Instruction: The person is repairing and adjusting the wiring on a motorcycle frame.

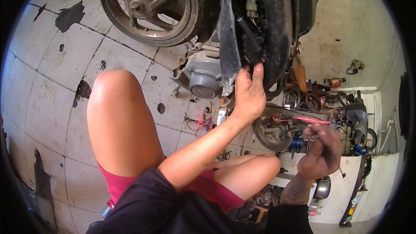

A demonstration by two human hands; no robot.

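A scooter is seen from above, resting on a stained tiled floor (52, 99), its spoked rear wheel (149, 6) at the top of the view. The left hand (248, 93) is raised to the scooter's black plastic body panel (227, 39); the fingers are curled over the panel's lower edge, closed on it, with the thumb alongside. Just above the fingers a black wiring block (250, 43) and a pale connector (250, 6) are tucked behind the panel. The panel is judged light, thin and somewhat flexible, liable to crack if bent hard; it is best held along its thicker edge, as it is now. The right hand (320, 151), grimy and held apart lower right, is loosely closed around a small dark tool (336, 160) whose tip pokes out below; its kind cannot be told. Bare knees fill the centre, and cluttered engine parts (329, 108) lie beyond.
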